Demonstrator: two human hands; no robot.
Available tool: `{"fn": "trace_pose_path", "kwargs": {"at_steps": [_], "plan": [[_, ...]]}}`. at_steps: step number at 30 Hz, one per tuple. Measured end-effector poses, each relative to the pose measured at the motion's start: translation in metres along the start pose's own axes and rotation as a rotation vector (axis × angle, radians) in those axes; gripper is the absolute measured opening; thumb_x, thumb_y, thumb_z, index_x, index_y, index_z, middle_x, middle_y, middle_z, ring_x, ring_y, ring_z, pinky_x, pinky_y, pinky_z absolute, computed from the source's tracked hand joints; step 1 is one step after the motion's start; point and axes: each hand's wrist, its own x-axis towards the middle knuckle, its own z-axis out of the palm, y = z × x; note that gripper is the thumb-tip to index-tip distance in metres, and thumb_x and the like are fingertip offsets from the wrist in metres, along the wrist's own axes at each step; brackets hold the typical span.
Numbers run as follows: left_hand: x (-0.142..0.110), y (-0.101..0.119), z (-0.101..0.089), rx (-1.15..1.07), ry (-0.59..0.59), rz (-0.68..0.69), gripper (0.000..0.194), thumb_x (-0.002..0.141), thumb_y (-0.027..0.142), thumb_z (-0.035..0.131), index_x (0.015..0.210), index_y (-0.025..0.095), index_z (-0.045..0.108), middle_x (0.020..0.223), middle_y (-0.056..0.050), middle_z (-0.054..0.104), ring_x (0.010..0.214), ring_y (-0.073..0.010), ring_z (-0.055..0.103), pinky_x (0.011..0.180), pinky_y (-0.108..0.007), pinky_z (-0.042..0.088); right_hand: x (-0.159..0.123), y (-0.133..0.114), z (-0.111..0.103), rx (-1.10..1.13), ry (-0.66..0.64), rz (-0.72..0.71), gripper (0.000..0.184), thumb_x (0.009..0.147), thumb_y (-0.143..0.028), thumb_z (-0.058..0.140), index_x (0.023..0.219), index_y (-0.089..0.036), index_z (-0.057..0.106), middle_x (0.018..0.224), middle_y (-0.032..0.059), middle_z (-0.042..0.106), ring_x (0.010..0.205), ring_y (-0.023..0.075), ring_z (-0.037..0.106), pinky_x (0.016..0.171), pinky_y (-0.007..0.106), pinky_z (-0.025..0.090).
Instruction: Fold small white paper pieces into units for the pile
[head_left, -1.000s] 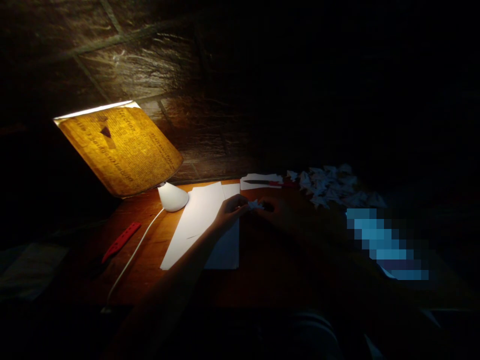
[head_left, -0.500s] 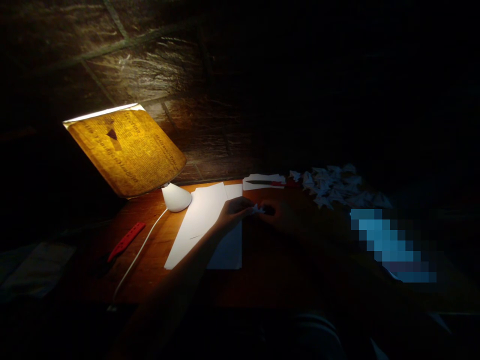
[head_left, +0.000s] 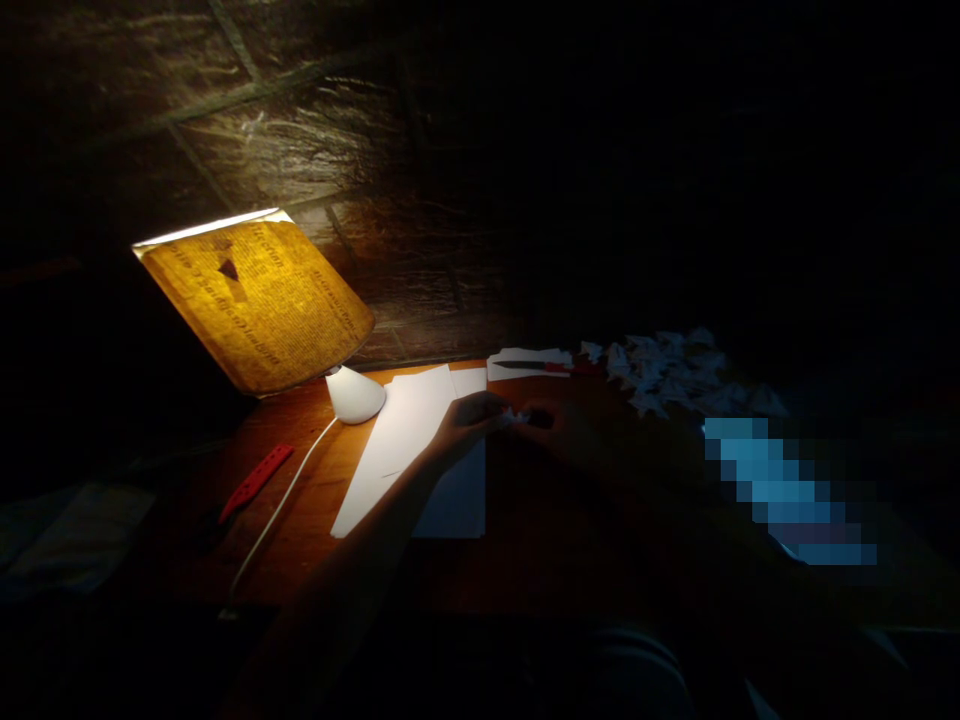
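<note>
Between my two hands is a small piece of folded white paper (head_left: 514, 416), held above the table. My left hand (head_left: 472, 415) has its fingers closed on the paper's left side. From the right, my right hand (head_left: 551, 425) pinches the same piece, though deep shadow hides most of its fingers. Under my left forearm lie white paper sheets (head_left: 409, 430), partly overlapping. Just beyond my hands, a knife with a dark blade and red handle (head_left: 577, 368) rests across smaller white paper pieces (head_left: 525, 353).
A lamp (head_left: 255, 305) with a print-covered shade stands at left, its white cord running forward. Beside the cord lies a red-handled tool (head_left: 259, 482). Many folded white paper pieces (head_left: 667, 370) are heaped at back right, near a pixelated bluish screen (head_left: 787, 490). A stone-look wall (head_left: 315, 130) rises behind.
The whole view has shifted very slightly. Both hands stay at nearly the same place, and the folded paper between them looks slightly turned.
</note>
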Motion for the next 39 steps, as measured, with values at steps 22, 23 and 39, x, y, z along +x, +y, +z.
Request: {"fn": "trace_pose_path", "kwargs": {"at_steps": [22, 23, 39], "plan": [[-0.001, 0.006, 0.001, -0.002, -0.078, -0.011, 0.049, 0.067, 0.046, 0.100, 0.091, 0.013, 0.073, 0.079, -0.003, 0.070, 0.071, -0.0128, 0.065, 0.066, -0.023, 0.049, 0.001, 0.000, 0.004, -0.132, -0.029, 0.038, 0.017, 0.085, -0.033, 0.078, 0.083, -0.017, 0.074, 0.077, 0.0011, 0.071, 0.072, 0.0152, 0.059, 0.066, 0.027, 0.037], [-0.001, 0.006, 0.000, 0.008, -0.083, -0.019, 0.048, 0.068, 0.046, 0.099, 0.092, 0.013, 0.072, 0.080, -0.003, 0.070, 0.071, -0.0129, 0.065, 0.066, -0.023, 0.049, 0.000, 0.000, 0.005, -0.133, -0.025, 0.040, 0.017, 0.084, -0.033, 0.079, 0.082, -0.017, 0.074, 0.077, 0.0011, 0.071, 0.072, 0.0151, 0.059, 0.066, 0.027, 0.037], [-0.007, 0.018, 0.001, -0.028, -0.205, -0.143, 0.051, 0.061, 0.042, 0.103, 0.088, 0.013, 0.071, 0.074, -0.002, 0.070, 0.062, -0.0113, 0.063, 0.058, -0.021, 0.046, -0.010, -0.009, 0.002, 0.067, -0.119, 0.117, 0.006, 0.079, -0.017, 0.076, 0.076, -0.016, 0.071, 0.072, -0.0023, 0.067, 0.069, 0.0129, 0.057, 0.066, 0.026, 0.038]]}}
